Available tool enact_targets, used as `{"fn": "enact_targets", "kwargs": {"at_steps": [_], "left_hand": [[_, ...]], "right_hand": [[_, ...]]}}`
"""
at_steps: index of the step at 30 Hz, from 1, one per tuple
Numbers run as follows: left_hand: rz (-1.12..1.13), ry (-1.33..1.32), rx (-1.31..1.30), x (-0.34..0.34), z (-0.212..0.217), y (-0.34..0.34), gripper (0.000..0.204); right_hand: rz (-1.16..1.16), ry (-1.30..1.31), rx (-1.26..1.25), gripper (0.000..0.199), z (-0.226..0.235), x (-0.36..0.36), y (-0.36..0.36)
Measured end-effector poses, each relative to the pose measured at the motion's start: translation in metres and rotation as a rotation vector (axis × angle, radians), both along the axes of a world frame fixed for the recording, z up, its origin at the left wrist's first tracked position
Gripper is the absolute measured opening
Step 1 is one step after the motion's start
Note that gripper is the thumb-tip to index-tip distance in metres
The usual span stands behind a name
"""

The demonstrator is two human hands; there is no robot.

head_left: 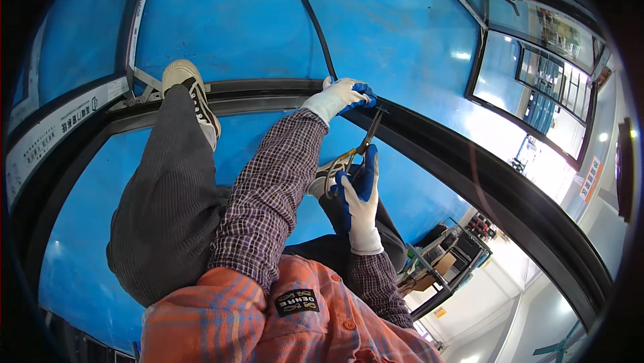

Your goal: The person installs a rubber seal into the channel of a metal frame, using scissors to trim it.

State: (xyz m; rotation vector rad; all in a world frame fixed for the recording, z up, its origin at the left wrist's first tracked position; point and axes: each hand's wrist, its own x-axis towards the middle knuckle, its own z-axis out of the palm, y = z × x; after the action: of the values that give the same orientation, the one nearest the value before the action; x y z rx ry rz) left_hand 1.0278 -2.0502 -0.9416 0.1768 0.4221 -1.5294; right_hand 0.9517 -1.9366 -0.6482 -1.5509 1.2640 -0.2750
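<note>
Right hand [361, 192] grips scissors [359, 148]; left hand [345, 94] presses black frame [429, 145].

Glossy blue floor [221, 21] across most of the frame, bright with overhead light. Framed glass panels [537, 54] leaning at upper right. Cluttered metal cart [443, 262] at lower right, beside pale walls [530, 302].
</note>
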Motion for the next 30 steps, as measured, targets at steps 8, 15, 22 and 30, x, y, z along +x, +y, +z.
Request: {"fn": "enact_targets", "kwargs": {"at_steps": [8,15,22,30], "left_hand": [[0.011,0.233,-0.112,-0.008,-0.038,-0.026,0.054],[0.005,0.186,-0.08,-0.006,-0.033,-0.031,0.052],[-0.003,0.135,-0.045,0.0,-0.026,-0.032,0.05],[-0.015,0.077,-0.007,0.007,-0.019,-0.034,0.048]], "right_hand": [[-0.048,0.074,-0.015,0.068,0.004,0.011,0.005],[-0.11,-0.005,0.074,0.065,0.004,0.016,0.003],[-0.17,0.063,0.129,0.066,0.009,0.023,0.004],[-0.199,0.026,0.137,0.066,0.007,0.023,0.005]]}}
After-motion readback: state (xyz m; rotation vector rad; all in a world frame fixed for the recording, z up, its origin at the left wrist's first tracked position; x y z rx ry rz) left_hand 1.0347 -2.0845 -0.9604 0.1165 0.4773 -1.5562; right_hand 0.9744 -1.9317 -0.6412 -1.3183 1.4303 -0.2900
